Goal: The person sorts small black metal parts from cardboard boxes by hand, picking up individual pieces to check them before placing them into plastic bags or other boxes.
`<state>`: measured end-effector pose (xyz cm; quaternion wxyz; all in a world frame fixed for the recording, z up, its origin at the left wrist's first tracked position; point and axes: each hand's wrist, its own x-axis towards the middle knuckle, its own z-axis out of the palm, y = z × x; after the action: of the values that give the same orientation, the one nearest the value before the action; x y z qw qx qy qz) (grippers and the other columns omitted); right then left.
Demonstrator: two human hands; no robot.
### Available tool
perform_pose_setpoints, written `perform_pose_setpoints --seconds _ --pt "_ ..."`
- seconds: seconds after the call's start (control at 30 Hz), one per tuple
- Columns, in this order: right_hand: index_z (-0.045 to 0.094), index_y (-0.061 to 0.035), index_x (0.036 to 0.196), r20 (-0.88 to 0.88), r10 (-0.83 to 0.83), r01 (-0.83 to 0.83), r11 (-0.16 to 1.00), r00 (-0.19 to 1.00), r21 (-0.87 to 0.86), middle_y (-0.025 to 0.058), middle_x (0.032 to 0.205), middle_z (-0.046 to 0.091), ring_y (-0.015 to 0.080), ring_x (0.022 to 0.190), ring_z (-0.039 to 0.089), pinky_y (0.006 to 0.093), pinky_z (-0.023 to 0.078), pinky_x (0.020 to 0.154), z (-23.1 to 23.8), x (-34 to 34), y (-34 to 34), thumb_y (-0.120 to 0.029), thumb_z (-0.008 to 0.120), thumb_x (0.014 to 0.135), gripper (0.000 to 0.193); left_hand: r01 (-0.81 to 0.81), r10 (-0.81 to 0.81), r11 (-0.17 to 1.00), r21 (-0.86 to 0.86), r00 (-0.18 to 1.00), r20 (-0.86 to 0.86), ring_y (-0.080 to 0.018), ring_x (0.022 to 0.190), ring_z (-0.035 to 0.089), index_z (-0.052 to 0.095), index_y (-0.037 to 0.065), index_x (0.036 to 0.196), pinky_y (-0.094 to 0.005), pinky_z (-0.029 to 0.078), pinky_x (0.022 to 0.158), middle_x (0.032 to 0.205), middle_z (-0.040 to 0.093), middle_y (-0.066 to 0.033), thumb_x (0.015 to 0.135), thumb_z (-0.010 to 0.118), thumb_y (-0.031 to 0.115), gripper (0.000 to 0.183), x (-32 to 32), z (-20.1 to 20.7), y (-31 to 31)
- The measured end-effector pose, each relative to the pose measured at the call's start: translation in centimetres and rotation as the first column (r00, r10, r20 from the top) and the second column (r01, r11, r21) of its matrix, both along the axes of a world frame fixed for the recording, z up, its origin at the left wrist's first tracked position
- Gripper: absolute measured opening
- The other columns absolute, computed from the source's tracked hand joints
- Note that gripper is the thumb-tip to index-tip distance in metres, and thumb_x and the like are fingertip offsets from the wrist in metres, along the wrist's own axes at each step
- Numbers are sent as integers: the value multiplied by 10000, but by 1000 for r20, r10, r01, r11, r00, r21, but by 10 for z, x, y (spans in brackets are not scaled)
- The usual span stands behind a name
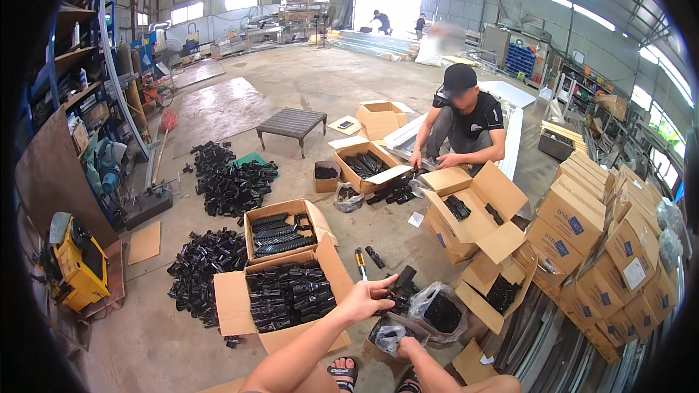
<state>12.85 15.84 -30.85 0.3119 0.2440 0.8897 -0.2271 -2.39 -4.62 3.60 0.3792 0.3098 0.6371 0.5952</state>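
Note:
My left hand (368,300) grips a black plastic fitting (400,284), a short tube-like piece, with fingers and thumb around it. Below it, my right hand (409,347) reaches down into a small carton lined with a clear plastic bag (389,336); its fingers are hidden there. Just right of these stands an open plastic bag of small black parts (441,313). On the floor beyond my left hand lie a screwdriver (360,263) with an orange-and-black handle and a loose black fitting (375,257). Left of my forearm, an open carton (234,304) holds rows of black fittings.
Heaps of black fittings (207,269) lie at the left, beside a second filled carton (320,220). Across from me a co-worker (466,124) crouches, handling parts near open cartons (477,207). Stacked closed cartons (568,222) and metal profiles (542,349) line the right. A low stool (293,122) stands farther off.

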Motion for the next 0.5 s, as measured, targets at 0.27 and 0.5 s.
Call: perform_pose_setpoints --seconds 0.27,0.5 --pt "693 -7 957 -623 -739 354 671 256 -651 35 745 657 122 649 601 291 488 594 82 14 8 -105 643 901 124 -8 -16 994 113 978 208 -66 958 583 479 210 1488 -265 505 861 1123 687 -21 851 739 -15 723 -3 -18 16" --pt "652 10 1088 -500 -864 -16 500 64 -866 27 919 667 83 787 617 238 516 728 301 -18 -50 -42 630 957 142 -2 -34 994 109 944 328 -87 999 636 417 166 1522 -271 493 902 1160 710 -69 871 709 2 732 6 5 0"
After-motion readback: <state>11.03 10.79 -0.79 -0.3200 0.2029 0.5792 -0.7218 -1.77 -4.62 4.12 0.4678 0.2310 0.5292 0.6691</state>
